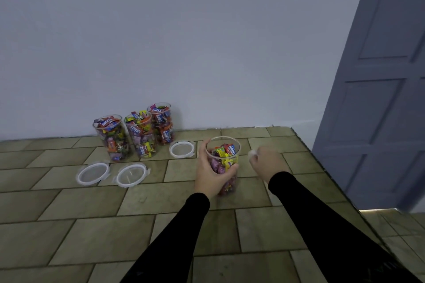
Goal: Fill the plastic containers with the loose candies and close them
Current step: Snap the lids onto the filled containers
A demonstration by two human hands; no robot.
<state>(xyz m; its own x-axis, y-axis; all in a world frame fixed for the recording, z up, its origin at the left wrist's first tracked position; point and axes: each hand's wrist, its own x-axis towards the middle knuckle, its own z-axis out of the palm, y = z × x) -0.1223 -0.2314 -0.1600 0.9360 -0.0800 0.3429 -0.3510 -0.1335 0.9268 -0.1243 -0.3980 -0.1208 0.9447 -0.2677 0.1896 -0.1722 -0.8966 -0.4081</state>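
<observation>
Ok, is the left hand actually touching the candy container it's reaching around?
Touching. The head view shows the left hand wrapped round the candy container, thumb across its front and fingers against its far side.

olive tiled floor (92, 202), white lids (93, 172), black sleeves (174, 225)

Both arms, in black sleeves, reach forward from the bottom edge, the forearms running nearly side by side. The left hand (210, 173) is wrapped round a tub (224, 161), thumb on the near side and fingers curled up behind the far rim, back of the hand turned to the left. The right hand (266, 159) sits just right of it, apart from it, knuckles up and fingers curled under, blurred, with something small and white at its fingertips that cannot be made out.
</observation>
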